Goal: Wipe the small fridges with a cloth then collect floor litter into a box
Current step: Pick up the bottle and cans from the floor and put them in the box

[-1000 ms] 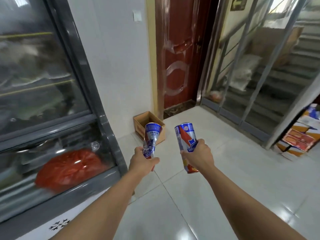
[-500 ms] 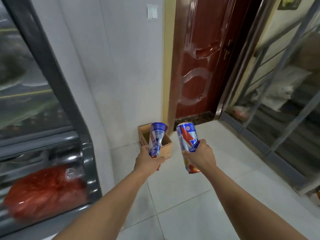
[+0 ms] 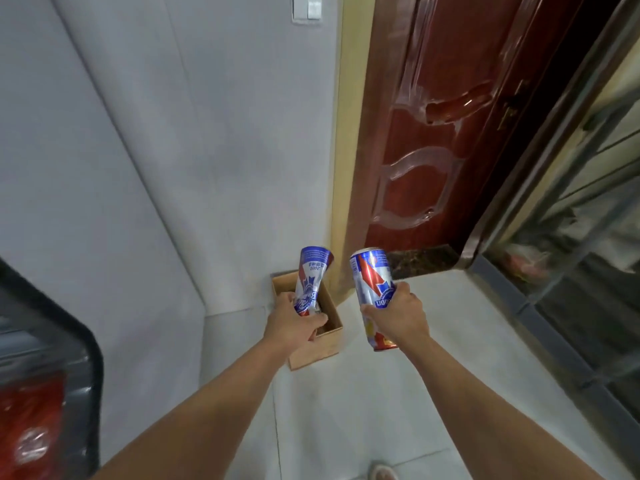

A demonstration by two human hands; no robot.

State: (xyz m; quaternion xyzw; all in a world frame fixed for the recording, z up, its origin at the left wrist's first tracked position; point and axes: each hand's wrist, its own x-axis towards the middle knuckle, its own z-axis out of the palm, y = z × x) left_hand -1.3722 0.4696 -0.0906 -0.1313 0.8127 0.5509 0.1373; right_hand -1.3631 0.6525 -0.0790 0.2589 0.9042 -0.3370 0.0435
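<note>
Hands gripping cans – left hand [image 3: 294, 322] crushed can [image 3: 310, 282], right hand [image 3: 398, 315] intact can [image 3: 372, 289].

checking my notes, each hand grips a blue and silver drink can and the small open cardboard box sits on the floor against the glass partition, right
Not quite. In the head view the small open cardboard box sits against the white wall beside the red door, not the glass partition. Left hand and right hand do each grip a can.
</note>
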